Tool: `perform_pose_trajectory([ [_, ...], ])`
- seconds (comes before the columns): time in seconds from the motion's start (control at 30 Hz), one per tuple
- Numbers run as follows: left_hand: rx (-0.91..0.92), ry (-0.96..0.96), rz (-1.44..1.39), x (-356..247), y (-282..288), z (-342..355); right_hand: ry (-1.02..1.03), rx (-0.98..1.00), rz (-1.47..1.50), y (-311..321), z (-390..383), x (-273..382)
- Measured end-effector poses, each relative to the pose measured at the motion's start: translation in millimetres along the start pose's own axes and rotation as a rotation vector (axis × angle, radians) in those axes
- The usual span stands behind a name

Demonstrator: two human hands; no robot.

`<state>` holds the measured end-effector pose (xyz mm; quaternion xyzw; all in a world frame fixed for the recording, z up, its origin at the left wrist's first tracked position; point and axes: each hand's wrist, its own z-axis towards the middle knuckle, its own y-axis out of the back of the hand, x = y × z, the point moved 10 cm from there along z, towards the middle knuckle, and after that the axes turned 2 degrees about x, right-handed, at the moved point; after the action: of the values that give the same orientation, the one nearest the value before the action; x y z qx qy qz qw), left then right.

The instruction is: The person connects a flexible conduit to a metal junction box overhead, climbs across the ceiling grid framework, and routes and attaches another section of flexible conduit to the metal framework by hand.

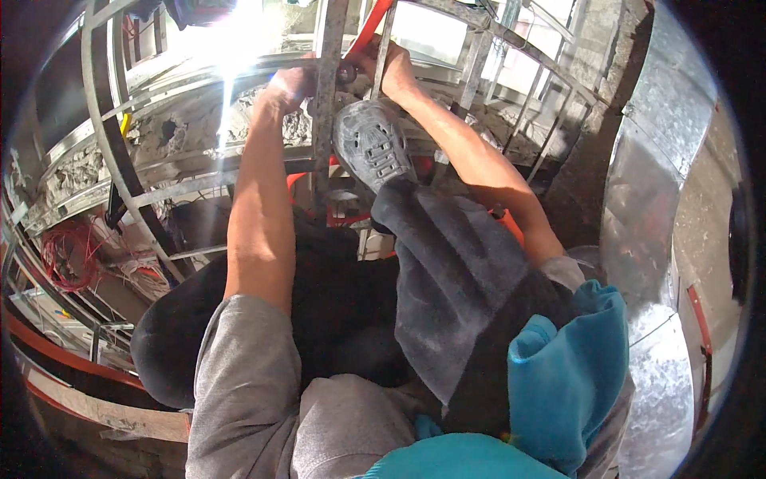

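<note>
Both my arms reach forward to a metal frame at the top of the view. My left hand is curled at the left side of an upright metal post, which hides its fingertips. On the post's other side my right hand is bent round a thinner metal upright, fingers closed and partly hidden. Between the hands a small dark round part shows; I cannot make out its kind. An orange strip slants up from beside the right hand. Just below the hands rests my grey clog.
A metal stud frame with crossbars spreads left, before rough broken masonry. Red cable coils hang lower left. A shiny sheet-metal duct stands at right. Strong light glares from the upper left. A teal cloth lies by my leg.
</note>
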<state>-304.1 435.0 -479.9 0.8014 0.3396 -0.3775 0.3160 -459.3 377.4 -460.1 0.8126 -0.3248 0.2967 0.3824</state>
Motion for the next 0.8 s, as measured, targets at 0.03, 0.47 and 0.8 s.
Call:
perform_pose_trajectory([
  [0.03, -0.018, 0.089, -0.378, 15.3, -1.4, 7.7, 0.023, 0.000, 0.167, 1.2, -0.3, 1.1],
  [0.47, 0.007, 0.189, -1.142, 65.3, -28.0, 32.2, 0.190, 0.116, -0.095, -4.0, -30.3, 35.7],
  [0.8, -0.019, -0.209, -0.791, 105.9, -39.7, 79.8, 0.229, 0.341, 0.088, -20.5, -25.2, 46.9],
])
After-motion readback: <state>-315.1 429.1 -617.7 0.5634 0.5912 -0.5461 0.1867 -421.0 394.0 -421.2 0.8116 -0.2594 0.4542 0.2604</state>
